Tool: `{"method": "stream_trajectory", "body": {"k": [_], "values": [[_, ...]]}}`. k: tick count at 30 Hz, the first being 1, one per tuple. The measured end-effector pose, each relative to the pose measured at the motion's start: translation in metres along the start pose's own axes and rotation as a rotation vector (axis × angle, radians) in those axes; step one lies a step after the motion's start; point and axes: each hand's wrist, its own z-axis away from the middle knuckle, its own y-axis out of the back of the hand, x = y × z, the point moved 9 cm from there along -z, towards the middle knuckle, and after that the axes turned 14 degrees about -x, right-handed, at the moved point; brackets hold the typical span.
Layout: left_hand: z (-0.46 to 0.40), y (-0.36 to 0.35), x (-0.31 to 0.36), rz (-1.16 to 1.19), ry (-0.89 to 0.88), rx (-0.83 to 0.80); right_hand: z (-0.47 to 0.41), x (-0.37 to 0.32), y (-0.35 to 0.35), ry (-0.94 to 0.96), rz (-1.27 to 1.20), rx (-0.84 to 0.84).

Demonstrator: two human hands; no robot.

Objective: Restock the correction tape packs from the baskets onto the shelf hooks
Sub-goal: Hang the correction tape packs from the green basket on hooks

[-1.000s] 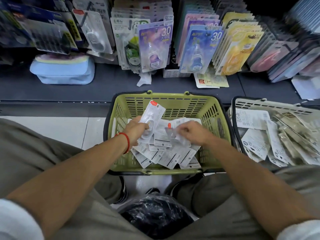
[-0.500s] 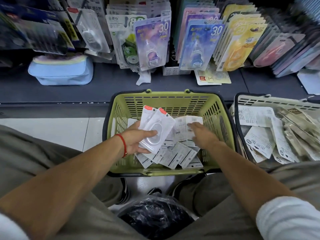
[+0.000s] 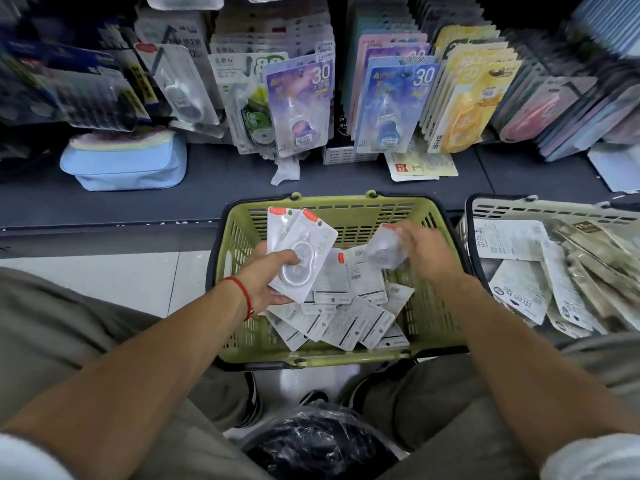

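Evidently the left hand (image 3: pixel 266 278) serves as the collecting grip: its thumb lies across the clear blister and its fingers curl beneath a small fan of white correction tape packs (image 3: pixel 301 251), held with their red-tabbed tops pointing away toward the shelf, probably so the hang holes line up for hooking several together. The right hand (image 3: pixel 424 252) pinches one more pack (image 3: pixel 384 249), lifted above the heap and blurred by motion, so its exact orientation is hard to read; it looks bound for the stack in the other hand. Beneath both hands the green basket (image 3: pixel 433 306) holds the remaining loose packs (image 3: pixel 346 317), mostly lying printed back up, so much restocking is left. Just to the right, a white basket (image 3: pixel 519 207) carries other carded packs, white and brownish. Both baskets stand on the floor against the dark lower shelf (image 3: pixel 207 188), where a pale blue pouch (image 3: pixel 124 164) and a few stray cards rest. Above it, hooks carry crowded rows of hanging stationery cards, purple, blue and yellow among them. Pale floor tiles show at left, and a black plastic bag (image 3: pixel 318 445) sits between the person's knees.
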Motion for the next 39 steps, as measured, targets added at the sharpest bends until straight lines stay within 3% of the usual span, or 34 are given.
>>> {"method": "stream_trajectory", "body": {"k": [2,5,8,12,16,20,22,27,34,39], "values": [[0.002,-0.003,0.008,0.006,-0.049,0.003,0.010,-0.023,0.045,0.103,-0.238,0.152],[0.009,-0.016,0.020,0.058,-0.100,-0.053,0.016,-0.072,0.064,0.210,-0.474,0.025],[0.021,-0.040,0.034,0.095,-0.173,-0.230,0.018,-0.112,0.061,0.246,-0.540,-0.036],[0.045,-0.061,0.067,0.140,-0.375,-0.365,0.015,-0.144,0.086,0.271,-0.513,0.146],[0.074,-0.052,0.123,0.245,-0.580,-0.277,0.016,-0.176,0.131,0.347,-0.804,0.168],[0.113,-0.048,0.191,0.262,-0.814,-0.207,0.021,-0.223,0.148,0.447,-0.731,-0.080],[0.132,-0.048,0.220,0.214,-0.913,-0.165,0.022,-0.239,0.149,0.519,-0.746,-0.110],[0.169,-0.039,0.281,0.062,-1.082,-0.072,0.020,-0.270,0.189,0.697,-0.922,0.068],[0.217,0.008,0.323,-0.235,-1.341,0.406,0.002,-0.297,0.252,0.750,-0.883,0.348],[0.209,0.013,0.315,-0.178,-1.360,0.408,-0.010,-0.298,0.252,0.698,-0.904,0.341]]}}
